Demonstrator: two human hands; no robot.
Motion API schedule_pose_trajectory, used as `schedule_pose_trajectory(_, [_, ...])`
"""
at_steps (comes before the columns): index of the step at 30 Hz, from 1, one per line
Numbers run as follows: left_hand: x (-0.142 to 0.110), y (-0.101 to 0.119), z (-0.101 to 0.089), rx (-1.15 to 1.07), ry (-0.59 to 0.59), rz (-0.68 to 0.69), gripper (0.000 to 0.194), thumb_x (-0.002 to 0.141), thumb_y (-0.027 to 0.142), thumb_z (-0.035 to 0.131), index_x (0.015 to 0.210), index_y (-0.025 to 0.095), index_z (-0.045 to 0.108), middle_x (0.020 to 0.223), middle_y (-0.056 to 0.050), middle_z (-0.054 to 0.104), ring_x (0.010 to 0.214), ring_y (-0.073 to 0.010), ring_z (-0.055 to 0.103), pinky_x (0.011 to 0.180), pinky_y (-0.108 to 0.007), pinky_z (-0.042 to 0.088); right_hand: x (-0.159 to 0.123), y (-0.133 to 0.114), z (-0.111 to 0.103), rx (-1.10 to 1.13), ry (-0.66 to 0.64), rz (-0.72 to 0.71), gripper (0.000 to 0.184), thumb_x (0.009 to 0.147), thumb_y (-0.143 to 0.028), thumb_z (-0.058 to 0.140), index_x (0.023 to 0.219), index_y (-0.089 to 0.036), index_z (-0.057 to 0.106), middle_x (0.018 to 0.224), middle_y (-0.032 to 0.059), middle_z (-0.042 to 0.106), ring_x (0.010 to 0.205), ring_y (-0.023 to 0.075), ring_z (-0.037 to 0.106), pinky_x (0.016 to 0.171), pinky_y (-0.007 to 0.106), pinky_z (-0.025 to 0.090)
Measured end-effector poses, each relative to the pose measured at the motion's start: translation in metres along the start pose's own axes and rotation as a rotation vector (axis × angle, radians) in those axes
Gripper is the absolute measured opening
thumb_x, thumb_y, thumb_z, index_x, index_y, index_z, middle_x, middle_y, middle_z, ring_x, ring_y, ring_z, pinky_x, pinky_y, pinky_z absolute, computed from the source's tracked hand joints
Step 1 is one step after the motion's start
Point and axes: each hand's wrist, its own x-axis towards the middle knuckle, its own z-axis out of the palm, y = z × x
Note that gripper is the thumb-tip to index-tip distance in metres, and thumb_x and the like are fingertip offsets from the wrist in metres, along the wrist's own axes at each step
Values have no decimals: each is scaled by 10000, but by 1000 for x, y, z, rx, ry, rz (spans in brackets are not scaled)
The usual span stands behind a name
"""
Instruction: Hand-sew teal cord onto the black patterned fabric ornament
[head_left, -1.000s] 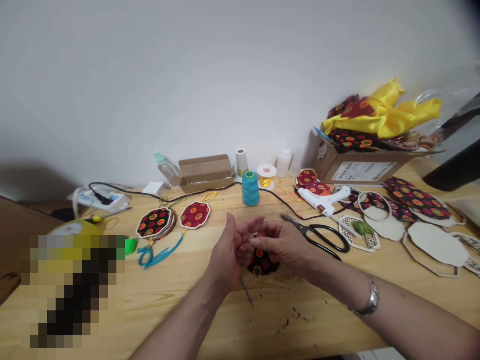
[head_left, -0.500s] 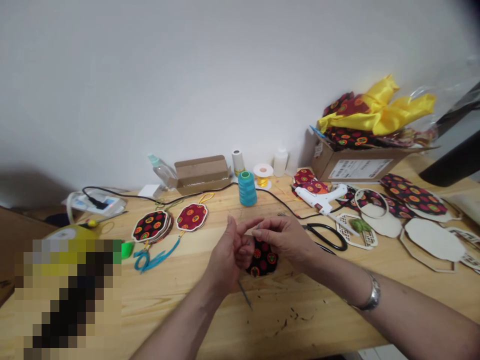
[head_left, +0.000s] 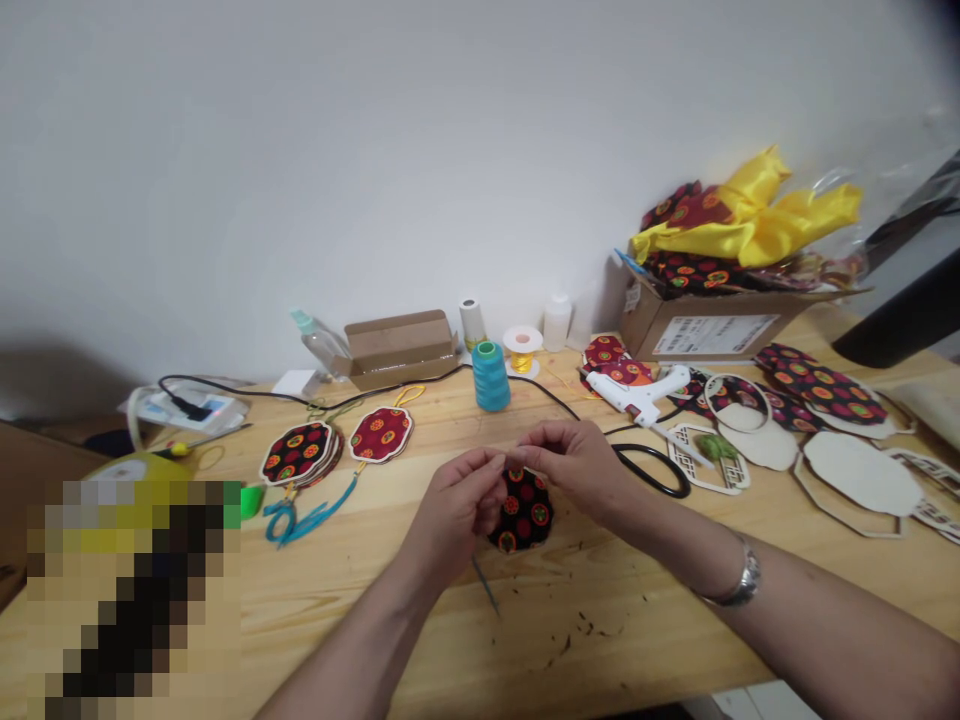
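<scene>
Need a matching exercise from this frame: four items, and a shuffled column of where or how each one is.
1. Teal thread cone
2. Shiny yellow fabric
3. Silver metal bracelet
4. Black fabric piece with round multicoloured motifs

A. Partly hidden behind the left hand
B. Worn on the right forearm
C. Standing upright on the wooden table
D. Heaped atop the brown cardboard box

Pairs: 1-C, 2-D, 3-B, 4-A

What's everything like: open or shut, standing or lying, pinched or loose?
Left bare hand: fingertips pinched
Right bare hand: fingertips pinched
Black flower-patterned fabric piece: partly hidden
Teal thread cone: upright
White plastic glue gun: lying down
Black-handled scissors: lying down, blades hidden
Long brown cardboard box: open
Big brown cardboard box: open, overfull
</scene>
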Motion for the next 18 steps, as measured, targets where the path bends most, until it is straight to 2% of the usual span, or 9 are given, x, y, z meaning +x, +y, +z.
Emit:
schedule_pose_trajectory(8, [1,-1,-2,120,-10,50,231,739,324,627,854,124,643,485,73,368,411,-24,263,388,-167,164,0,-2,-1,-51,-5,-22,199,668,-304,639,589,-127,596,563,-24,525,547,87,432,537,223,354])
schedule_pose_trajectory(14, [1,-1,-3,144,7,62,205,722,324,642,773,126,642,474,69,382,413,-23,267,392,-170,160,0,-4,-2,-113,-19,-36,190,686,-296,623,600,-129,597,566,-22,530,551,93,441,540,225,362])
schedule_pose_trajectory(16, [1,-1,-3,142,37,64,204,713,327,648,745,126,639,475,65,394,414,-23,271,392,-170,156,4,-4,-9,-204,6,-99,195,720,-305,597,625,-136,608,585,-14,547,566,103,458,550,232,371])
schedule_pose_trajectory(18, [1,-1,-2,136,69,67,207,706,332,651,734,127,639,466,65,399,409,-23,268,391,-170,150,10,-5,-20,-386,105,-222,189,762,-298,564,674,-144,630,625,1,568,596,117,477,574,243,376])
